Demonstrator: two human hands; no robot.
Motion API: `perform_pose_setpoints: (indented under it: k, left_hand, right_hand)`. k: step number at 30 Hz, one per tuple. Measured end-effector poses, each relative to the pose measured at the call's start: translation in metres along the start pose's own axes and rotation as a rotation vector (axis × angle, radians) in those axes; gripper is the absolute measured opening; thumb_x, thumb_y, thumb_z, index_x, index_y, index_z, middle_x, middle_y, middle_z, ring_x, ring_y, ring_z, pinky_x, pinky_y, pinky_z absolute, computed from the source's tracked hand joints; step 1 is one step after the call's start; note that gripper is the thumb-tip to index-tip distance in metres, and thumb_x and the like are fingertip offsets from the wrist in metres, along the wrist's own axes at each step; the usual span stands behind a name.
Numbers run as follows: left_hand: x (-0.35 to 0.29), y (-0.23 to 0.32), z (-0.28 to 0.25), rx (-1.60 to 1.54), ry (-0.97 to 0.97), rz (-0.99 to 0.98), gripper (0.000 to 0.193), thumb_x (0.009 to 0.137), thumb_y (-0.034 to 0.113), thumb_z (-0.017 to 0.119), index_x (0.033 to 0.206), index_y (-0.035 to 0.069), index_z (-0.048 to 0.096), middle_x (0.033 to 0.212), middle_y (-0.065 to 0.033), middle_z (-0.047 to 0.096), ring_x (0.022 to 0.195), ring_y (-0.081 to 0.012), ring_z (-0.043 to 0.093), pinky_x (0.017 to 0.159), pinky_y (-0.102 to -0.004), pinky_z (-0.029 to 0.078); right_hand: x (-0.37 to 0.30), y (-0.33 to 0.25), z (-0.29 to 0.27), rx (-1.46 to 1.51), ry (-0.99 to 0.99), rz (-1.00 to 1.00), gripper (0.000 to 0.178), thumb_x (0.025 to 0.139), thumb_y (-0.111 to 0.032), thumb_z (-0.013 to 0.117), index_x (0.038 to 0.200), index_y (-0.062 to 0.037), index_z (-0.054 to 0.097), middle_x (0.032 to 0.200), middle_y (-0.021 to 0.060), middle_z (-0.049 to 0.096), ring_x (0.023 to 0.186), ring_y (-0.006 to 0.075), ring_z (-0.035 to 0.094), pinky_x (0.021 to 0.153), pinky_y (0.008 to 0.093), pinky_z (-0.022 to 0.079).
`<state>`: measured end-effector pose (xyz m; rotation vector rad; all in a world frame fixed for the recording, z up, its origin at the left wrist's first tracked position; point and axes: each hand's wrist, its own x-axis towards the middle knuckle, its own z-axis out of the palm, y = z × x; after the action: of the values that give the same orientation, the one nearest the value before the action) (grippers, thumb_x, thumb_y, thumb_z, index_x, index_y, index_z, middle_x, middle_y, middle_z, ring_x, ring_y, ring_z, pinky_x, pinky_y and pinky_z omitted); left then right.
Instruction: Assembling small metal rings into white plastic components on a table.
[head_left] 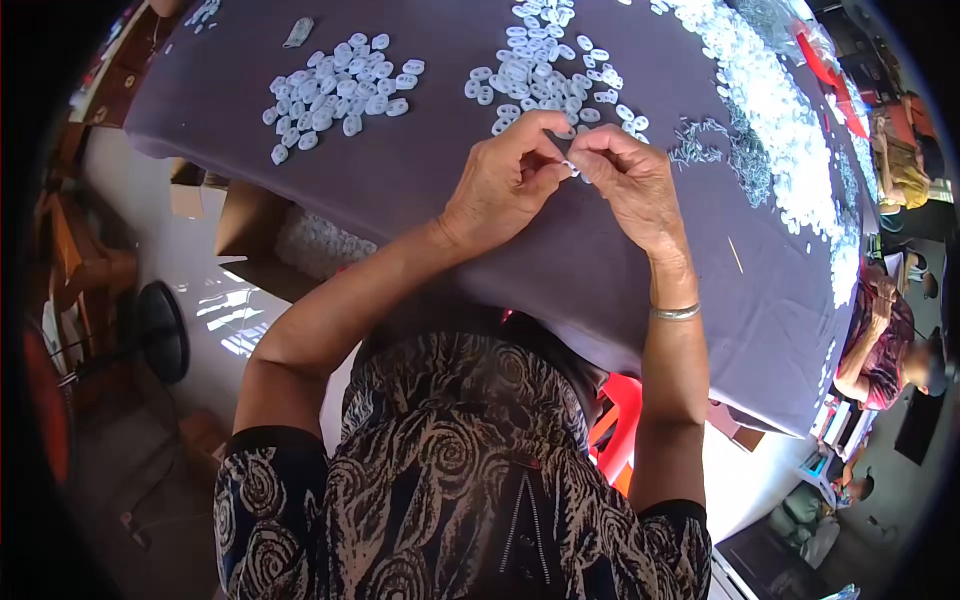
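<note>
Above the near part of the dark-covered table (420, 190), my left hand (500, 190) and my right hand (637, 190) meet, fingertips close together. Both are closed in a pinch around a small white plastic piece (571, 169), mostly hidden by the fingers. Just beyond my hands spreads a pile of white oval plastic pieces with two holes (540, 75). To the left lies a second heap of similar oval pieces (340, 92). Small dark metal pins or screws (750, 168) are scattered to the right of my right hand.
A long mound of small white pieces (775, 110) runs along the right side. A thin yellowish stick (736, 255) lies nearby. Below the table's left edge stands a cardboard box (250, 220). A red stool (622, 420) is beneath the table. Another person (885, 350) sits at right.
</note>
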<state>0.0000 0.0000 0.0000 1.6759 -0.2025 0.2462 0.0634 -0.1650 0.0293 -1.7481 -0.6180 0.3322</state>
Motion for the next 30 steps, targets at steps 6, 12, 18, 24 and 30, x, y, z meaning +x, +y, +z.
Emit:
perform_pose_setpoints:
  k: [6, 12, 18, 24, 30]
  left_hand:
    - [-0.001, 0.007, -0.003, 0.032, 0.088, -0.044, 0.034, 0.084, -0.003, 0.063, 0.115, 0.004, 0.052, 0.084, -0.0022, 0.062, 0.075, -0.0050, 0.058, 0.067, -0.0209, 0.049]
    - [-0.007, 0.000, 0.007, 0.040, 0.126, 0.019, 0.033, 0.083, -0.002, 0.065, 0.112, 0.004, 0.052, 0.080, -0.0033, 0.060, 0.071, -0.0060, 0.057, 0.062, -0.0229, 0.049]
    - [-0.007, 0.000, 0.008, 0.041, 0.170, 0.035, 0.028, 0.082, -0.005, 0.062, 0.107, 0.003, 0.050, 0.078, -0.0051, 0.061, 0.069, -0.0071, 0.059, 0.060, -0.0234, 0.049]
    - [-0.002, -0.001, 0.005, 0.042, 0.220, 0.069, 0.023, 0.083, -0.004, 0.062, 0.100, 0.002, 0.049, 0.078, -0.0045, 0.059, 0.066, -0.0059, 0.057, 0.056, -0.0234, 0.047]
    - [-0.002, 0.001, 0.003, 0.060, 0.198, 0.094, 0.022, 0.083, -0.002, 0.064, 0.097, 0.003, 0.049, 0.077, -0.0032, 0.053, 0.062, -0.0058, 0.052, 0.054, -0.0242, 0.045]
  right_hand:
    - [0.003, -0.008, 0.010, -0.181, 0.050, -0.025, 0.004, 0.088, -0.004, 0.061, 0.087, -0.0004, 0.060, 0.074, -0.0046, 0.054, 0.067, 0.0031, 0.046, 0.059, 0.0194, 0.039]
    - [-0.004, -0.015, 0.014, -0.260, 0.094, -0.077, 0.004, 0.085, 0.000, 0.060, 0.082, -0.0004, 0.058, 0.069, -0.0020, 0.053, 0.062, 0.0036, 0.044, 0.055, 0.0207, 0.038]
    - [-0.005, -0.017, 0.018, -0.258, 0.107, -0.105, 0.008, 0.085, 0.001, 0.059, 0.079, 0.0000, 0.054, 0.068, -0.0015, 0.051, 0.061, 0.0044, 0.044, 0.055, 0.0216, 0.038]
    - [0.000, -0.013, 0.022, -0.232, 0.125, -0.103, 0.006, 0.086, 0.001, 0.059, 0.081, 0.0004, 0.056, 0.069, -0.0006, 0.055, 0.063, 0.0051, 0.047, 0.057, 0.0213, 0.041]
    - [0.000, -0.013, 0.021, -0.244, 0.126, -0.096, 0.005, 0.084, 0.001, 0.063, 0.084, 0.0007, 0.057, 0.075, 0.0042, 0.056, 0.062, 0.0088, 0.053, 0.057, 0.0235, 0.044]
